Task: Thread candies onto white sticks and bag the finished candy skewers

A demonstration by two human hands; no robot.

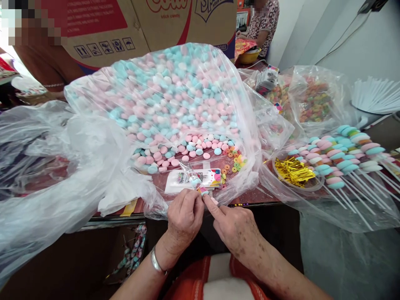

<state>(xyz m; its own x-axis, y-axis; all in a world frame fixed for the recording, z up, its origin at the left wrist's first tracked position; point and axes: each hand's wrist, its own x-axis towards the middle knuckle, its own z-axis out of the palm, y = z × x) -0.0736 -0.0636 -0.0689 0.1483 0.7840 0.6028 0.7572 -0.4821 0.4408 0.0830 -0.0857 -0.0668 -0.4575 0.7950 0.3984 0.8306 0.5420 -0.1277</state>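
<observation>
My left hand [186, 212] is closed in a pinch at the table's front edge, around the near end of a candy skewer [203, 191] with pink and blue pieces. A clear wrapper [189, 171] covers the skewer's far part. My right hand [236, 227] meets it from the other side, index finger stretched to the candy, other fingers curled; its thumb is mostly hidden. Just beyond lie flat printed packaging bags [175, 182]. Behind them, a big clear plastic bag [250, 121] spills pink, blue and white round candies [159, 156]. Small ring candies [234, 160] lie to the right.
Right: a clear bowl [319, 183] of gold twist ties [293, 171], skewers of stacked candies [337, 156], a bag of ring candies [315, 98] and white sticks [375, 96]. A cardboard box [150, 31] and another person [265, 25] are behind. Wrapped skewers [134, 250] lie below left.
</observation>
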